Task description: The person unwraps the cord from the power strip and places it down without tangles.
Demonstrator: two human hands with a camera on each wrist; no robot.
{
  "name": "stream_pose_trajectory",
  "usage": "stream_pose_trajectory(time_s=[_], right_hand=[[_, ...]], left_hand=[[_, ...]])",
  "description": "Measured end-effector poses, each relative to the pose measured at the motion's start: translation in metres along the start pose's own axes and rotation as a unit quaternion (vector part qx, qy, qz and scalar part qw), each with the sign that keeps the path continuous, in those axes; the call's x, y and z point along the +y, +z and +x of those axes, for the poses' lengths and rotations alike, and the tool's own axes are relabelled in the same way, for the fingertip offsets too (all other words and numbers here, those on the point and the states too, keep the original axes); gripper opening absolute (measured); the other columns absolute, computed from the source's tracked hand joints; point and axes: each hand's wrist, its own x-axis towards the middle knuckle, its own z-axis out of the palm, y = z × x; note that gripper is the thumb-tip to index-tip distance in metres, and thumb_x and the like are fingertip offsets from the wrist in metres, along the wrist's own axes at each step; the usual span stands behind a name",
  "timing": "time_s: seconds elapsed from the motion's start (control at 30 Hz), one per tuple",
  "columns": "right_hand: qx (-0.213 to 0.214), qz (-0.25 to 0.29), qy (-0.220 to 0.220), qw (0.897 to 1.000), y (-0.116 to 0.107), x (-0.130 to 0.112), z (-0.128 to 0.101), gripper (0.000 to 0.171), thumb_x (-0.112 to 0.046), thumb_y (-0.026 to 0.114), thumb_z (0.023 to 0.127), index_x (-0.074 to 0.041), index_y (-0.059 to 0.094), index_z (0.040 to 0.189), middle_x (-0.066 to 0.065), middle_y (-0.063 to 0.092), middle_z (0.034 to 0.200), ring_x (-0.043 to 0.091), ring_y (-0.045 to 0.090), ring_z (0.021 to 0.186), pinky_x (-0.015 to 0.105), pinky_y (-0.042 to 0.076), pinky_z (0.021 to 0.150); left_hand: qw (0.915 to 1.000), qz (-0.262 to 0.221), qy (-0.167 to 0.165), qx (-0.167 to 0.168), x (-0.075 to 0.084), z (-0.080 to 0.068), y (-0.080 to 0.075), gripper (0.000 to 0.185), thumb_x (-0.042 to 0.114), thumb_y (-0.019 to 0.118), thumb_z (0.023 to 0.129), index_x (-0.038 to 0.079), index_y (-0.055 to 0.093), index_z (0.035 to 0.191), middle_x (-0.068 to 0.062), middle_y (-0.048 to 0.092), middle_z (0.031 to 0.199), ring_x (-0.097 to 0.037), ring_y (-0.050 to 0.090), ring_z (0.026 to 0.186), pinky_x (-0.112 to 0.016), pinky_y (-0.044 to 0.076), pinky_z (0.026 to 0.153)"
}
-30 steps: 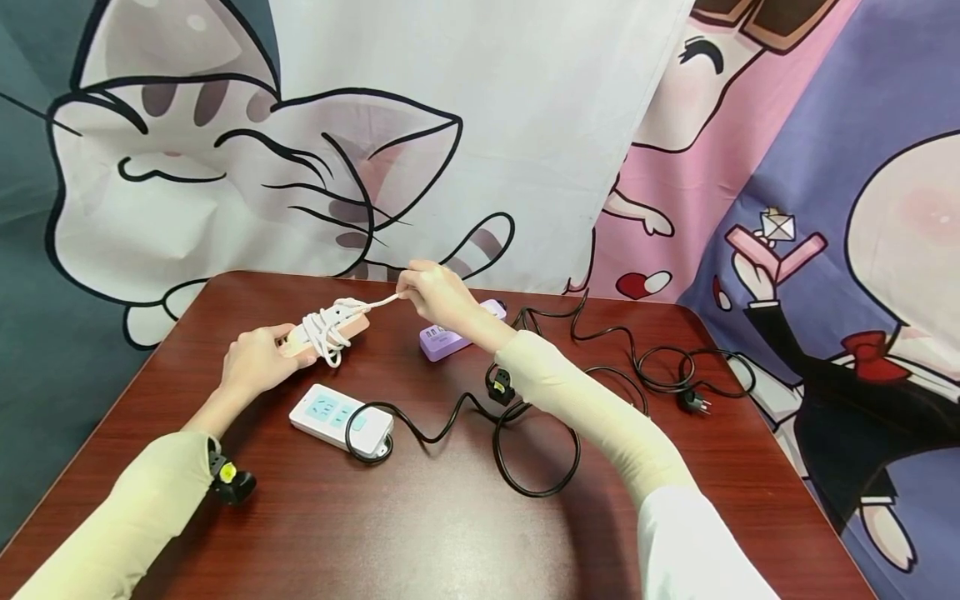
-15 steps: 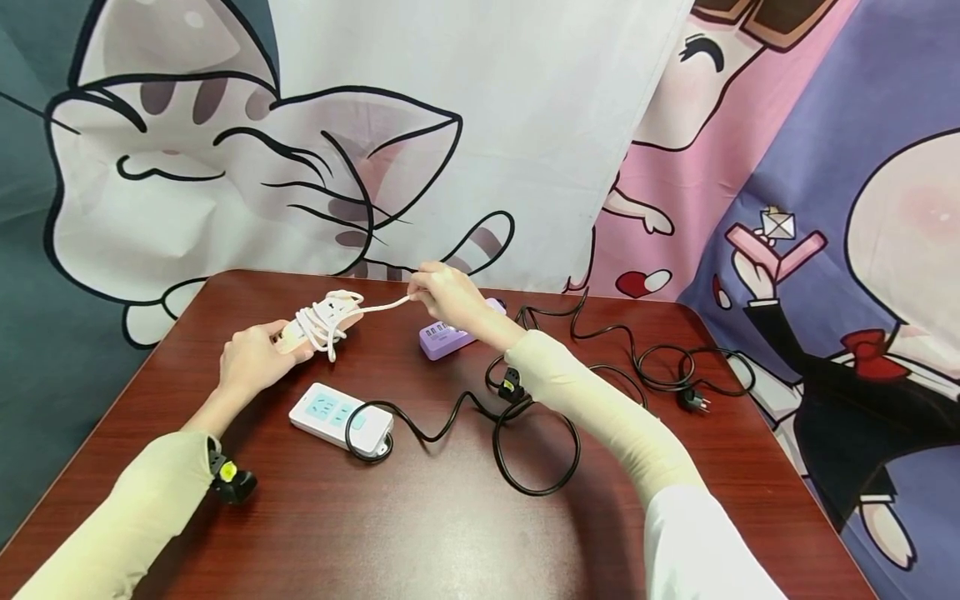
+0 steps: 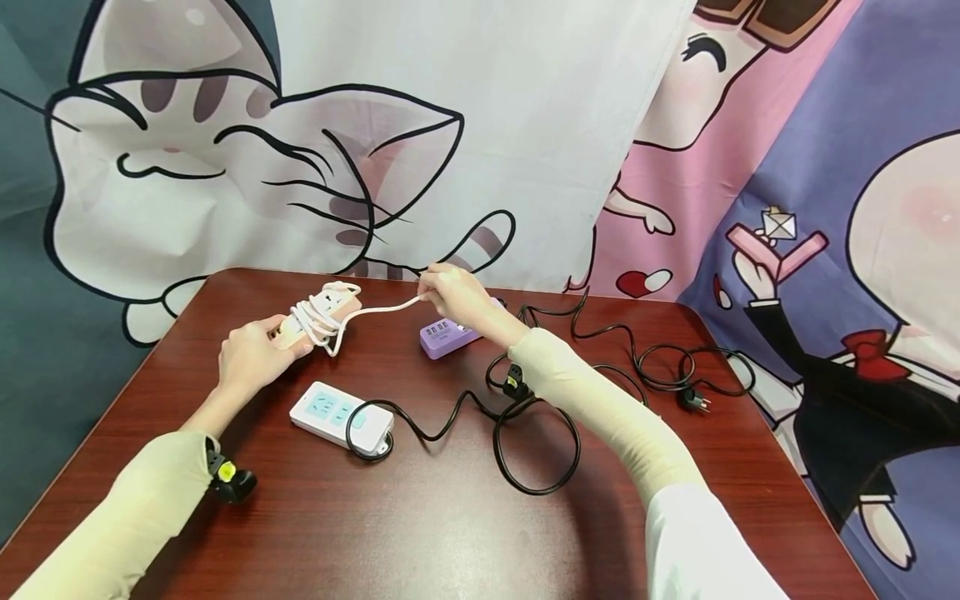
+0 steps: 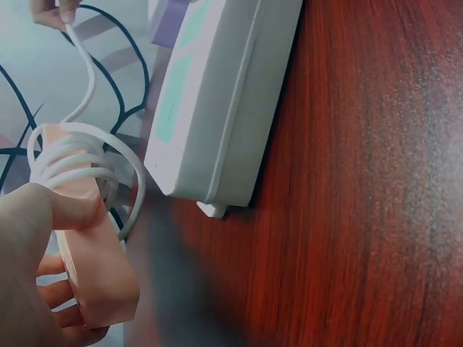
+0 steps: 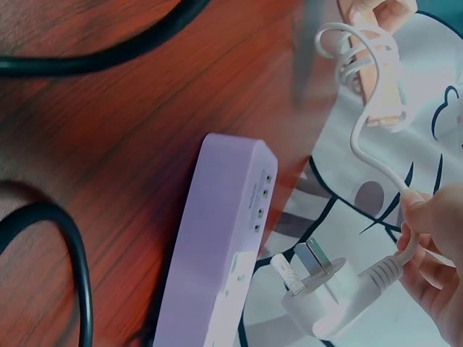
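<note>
My left hand point(image 3: 251, 357) grips one end of an orange-sided power strip point(image 4: 101, 271) with a white socket face. White cord point(image 4: 76, 163) is wound in several loops around the strip's middle. From those loops a free length runs to my right hand point(image 3: 453, 293), which pinches it between thumb and fingers. In the right wrist view, a white plug point(image 5: 318, 293) with metal prongs hangs just beyond my right fingers on the cord's end. Below the held strip, a white power strip point(image 3: 341, 419) with blue-green socket panels lies on the table.
A purple power strip point(image 3: 444, 337) lies behind my right forearm. Black cords point(image 3: 525, 492) loop across the middle and right of the wooden table point(image 3: 420, 533), and a black plug point(image 3: 693, 401) rests at the right. A cartoon-printed curtain point(image 3: 525, 125) hangs behind the table.
My right hand has moved right, drawing out a longer, slacker stretch of white cord. The held power strip has shifted slightly left in my left hand, and its loops sit differently.
</note>
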Motion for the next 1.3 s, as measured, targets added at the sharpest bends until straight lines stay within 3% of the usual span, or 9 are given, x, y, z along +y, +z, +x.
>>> stream_pose_trajectory(time_s=[0.23,0.4,0.6,0.9,1.3], right_hand=[[-0.022,-0.007,0.026,0.999,0.005,0.011,0.0,0.006,-0.014,0.064,0.091,-0.011,0.069,0.089,0.002,0.064,0.09,0.016,0.062,0.087,0.028,0.05,0.076],[-0.034,-0.001,0.039,0.999,0.008,0.015,0.0,0.007,-0.014,0.064,0.092,-0.01,0.07,0.09,0.002,0.066,0.093,0.016,0.062,0.088,0.028,0.05,0.076],[-0.038,-0.011,0.042,0.998,0.01,0.019,0.0,0.007,-0.012,0.064,0.091,-0.01,0.07,0.09,0.002,0.066,0.094,0.018,0.063,0.091,0.029,0.05,0.081],[-0.041,-0.026,0.067,0.997,0.01,0.022,0.007,0.008,-0.011,0.064,0.091,-0.011,0.072,0.091,0.002,0.067,0.095,0.018,0.063,0.093,0.03,0.051,0.08],[-0.036,-0.041,0.079,0.995,0.008,0.022,0.02,0.009,-0.009,0.063,0.09,-0.009,0.072,0.093,0.004,0.066,0.096,0.021,0.065,0.096,0.033,0.052,0.084]], left_hand=[[0.9999,0.005,0.001,-0.011,0.005,-0.004,-0.004,0.062,0.039,0.074,0.078,0.004,0.059,0.127,-0.027,0.067,0.099,-0.041,0.058,0.078,-0.042,0.04,0.055],[0.9998,0.003,0.002,-0.018,0.01,-0.005,-0.005,0.065,0.039,0.074,0.079,0.003,0.057,0.13,-0.032,0.063,0.112,-0.048,0.059,0.088,-0.05,0.043,0.063],[0.9998,0.002,0.004,-0.019,0.013,-0.006,-0.008,0.066,0.038,0.073,0.079,0.002,0.057,0.131,-0.033,0.061,0.115,-0.05,0.059,0.091,-0.053,0.043,0.066],[0.9993,0.007,0.018,-0.032,0.012,-0.008,-0.011,0.059,0.04,0.074,0.077,0.004,0.062,0.123,-0.022,0.068,0.091,-0.031,0.055,0.069,-0.033,0.035,0.052],[0.9968,0.012,0.04,-0.069,0.009,-0.004,-0.016,0.063,0.041,0.074,0.077,0.004,0.062,0.125,-0.028,0.067,0.105,-0.036,0.06,0.079,-0.035,0.039,0.058]])
